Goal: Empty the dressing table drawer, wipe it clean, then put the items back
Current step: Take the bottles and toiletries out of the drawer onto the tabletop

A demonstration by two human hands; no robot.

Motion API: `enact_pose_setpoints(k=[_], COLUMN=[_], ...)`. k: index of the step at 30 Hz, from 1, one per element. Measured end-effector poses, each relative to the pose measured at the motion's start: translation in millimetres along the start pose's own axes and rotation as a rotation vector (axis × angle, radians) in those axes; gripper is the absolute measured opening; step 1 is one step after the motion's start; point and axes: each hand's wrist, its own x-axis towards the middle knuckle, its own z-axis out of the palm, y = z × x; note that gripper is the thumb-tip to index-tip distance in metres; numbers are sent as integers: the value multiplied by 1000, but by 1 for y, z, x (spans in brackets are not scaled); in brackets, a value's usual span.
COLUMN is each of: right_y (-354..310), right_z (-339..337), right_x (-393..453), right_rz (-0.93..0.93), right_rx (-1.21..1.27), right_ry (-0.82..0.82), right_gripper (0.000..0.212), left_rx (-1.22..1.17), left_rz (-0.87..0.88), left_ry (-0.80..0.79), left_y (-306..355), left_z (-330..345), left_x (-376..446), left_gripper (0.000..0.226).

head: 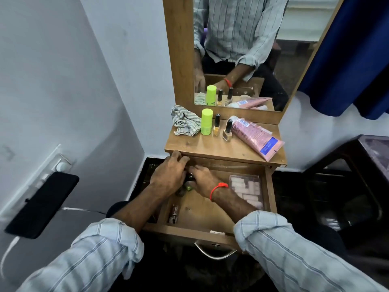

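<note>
Matt wooden drawer [268,192], glossy metal handle [212,252], striped cloth [184,123], glossy plastic tube [255,137]

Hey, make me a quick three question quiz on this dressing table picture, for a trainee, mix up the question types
1. True or false: the drawer is pushed fully closed.
2. Which lies on the tabletop? A) a hairbrush B) a pink tube C) a comb
3. How many small dark-capped bottles stand next to the green container?

Key
1. False: it is pulled open, with the left hand and right hand inside at the back.
2. B
3. Two: one yellow bottle and one pale bottle.
</note>
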Motion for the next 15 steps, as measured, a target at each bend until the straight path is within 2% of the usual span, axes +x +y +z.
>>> enact_pose_setpoints(k=[5,9,12,15], right_y=[12,17,17,12], right_z=[-8,-42,-82,-117], right_x=[-7,-26,-38,-41], right_rz=[12,34,21,-7], right_rx=[29,63,107,104], right_ry=[11,80,201,315], right_gripper=[18,16,12,11], left_rx=[202,329,285,124], left_rz=[59,90,74,15], left_ry=[-162,-222,-229,-230], left_y=[3,6,15,22], left_z=[-2,0,0,-3], left_x=[8,14,18,21], left_gripper=[40,45,36,24])
